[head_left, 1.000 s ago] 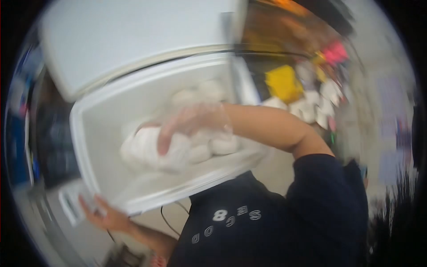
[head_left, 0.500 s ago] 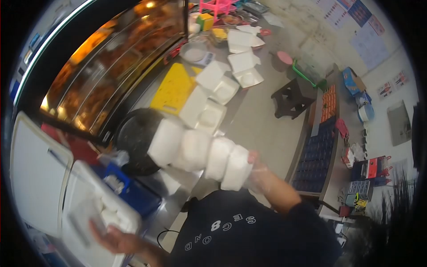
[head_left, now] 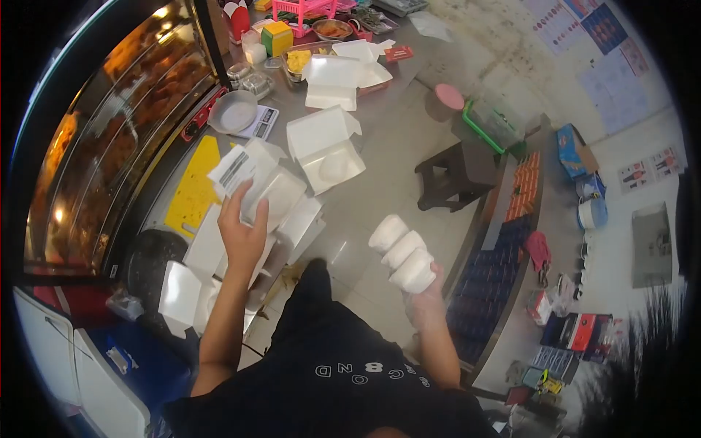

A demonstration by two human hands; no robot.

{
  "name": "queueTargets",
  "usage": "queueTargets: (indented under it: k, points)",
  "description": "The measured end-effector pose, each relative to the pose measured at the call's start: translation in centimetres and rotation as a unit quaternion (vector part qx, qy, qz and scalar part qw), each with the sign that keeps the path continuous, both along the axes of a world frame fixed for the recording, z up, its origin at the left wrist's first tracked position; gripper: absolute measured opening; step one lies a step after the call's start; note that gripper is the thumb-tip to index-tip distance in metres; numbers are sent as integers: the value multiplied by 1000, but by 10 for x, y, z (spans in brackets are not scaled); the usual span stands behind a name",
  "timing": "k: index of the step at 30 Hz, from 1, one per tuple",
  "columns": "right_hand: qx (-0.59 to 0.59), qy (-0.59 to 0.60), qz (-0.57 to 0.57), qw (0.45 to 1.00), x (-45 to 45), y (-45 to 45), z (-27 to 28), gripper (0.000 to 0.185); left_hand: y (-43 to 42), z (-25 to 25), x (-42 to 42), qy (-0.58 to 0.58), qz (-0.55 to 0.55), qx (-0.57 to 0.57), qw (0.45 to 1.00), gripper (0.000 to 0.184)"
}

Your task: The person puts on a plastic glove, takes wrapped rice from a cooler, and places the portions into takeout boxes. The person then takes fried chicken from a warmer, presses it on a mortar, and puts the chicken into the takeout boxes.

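Note:
Three white wrapped bundles (head_left: pixel 402 252) lie in a row in my right hand (head_left: pixel 426 301), which has a clear plastic glove on it and is closed round the lowest one. My left hand (head_left: pixel 244 228) is over the counter with its fingers spread, at an open white box (head_left: pixel 276 196); whether the fingertips touch the box or the printed label (head_left: pixel 235 169) on it, I cannot tell. Another open white box (head_left: pixel 326 150) stands farther back, and one more (head_left: pixel 186 298) is nearer to me on the left. A yellow board (head_left: pixel 193 187) lies left of my left hand.
A lit glass food case (head_left: pixel 109 146) stands at the left, a white cooler (head_left: pixel 109 387) below it. A scale (head_left: pixel 261 124) and pink rack (head_left: pixel 303 10) are on the counter. Right of it are a dark stool (head_left: pixel 456 171) and a shelf with goods (head_left: pixel 493 274).
My right hand has swung right, away from the counter, and fewer bundles show in it. My left hand has left the cooler and moved up to the boxes. The view has turned.

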State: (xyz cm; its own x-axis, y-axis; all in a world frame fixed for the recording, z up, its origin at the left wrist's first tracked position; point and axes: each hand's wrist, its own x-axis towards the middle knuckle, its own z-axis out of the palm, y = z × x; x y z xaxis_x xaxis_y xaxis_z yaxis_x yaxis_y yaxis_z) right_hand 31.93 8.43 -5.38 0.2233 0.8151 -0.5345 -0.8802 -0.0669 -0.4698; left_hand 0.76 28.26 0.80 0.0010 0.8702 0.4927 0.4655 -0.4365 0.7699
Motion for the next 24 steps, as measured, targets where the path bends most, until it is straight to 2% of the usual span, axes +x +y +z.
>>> queueTargets:
  k: [2,6,8,11,13,15,16,18,19,20,22,24]
  points:
    - [-5,-17,-4,1000,31,58,6,72,44,-8,22,6,2,-1,1000,35]
    - [34,-80,98,991,87,202,19,66,140,-38,70,0,-12,-10,1000,33]
    - [55,-120,164,978,111,287,19,63,199,-69,96,76,27,-10,997,35]
    - [7,-167,205,964,130,404,18,57,301,-132,135,128,85,-126,980,40]
    - [14,-185,308,933,128,463,21,52,345,-143,157,135,108,-180,968,40]
    - [-1,-171,338,926,128,521,-8,51,386,-141,173,251,78,-361,895,48]
    - [-21,-160,356,921,129,541,-25,50,398,-142,180,250,85,-365,893,48]
    - [-32,-153,372,915,115,563,-26,49,409,-159,190,288,88,-348,888,28]
    - [-38,-152,381,911,107,571,-28,47,417,-173,192,291,76,-363,882,25]
    - [-41,-148,384,910,101,580,-37,47,422,-189,194,293,78,-367,879,25]
    - [-130,-134,445,876,97,598,-63,51,426,-214,194,307,71,-369,874,22]
    - [-174,-119,479,852,98,610,-75,52,420,-209,191,311,74,-395,862,22]
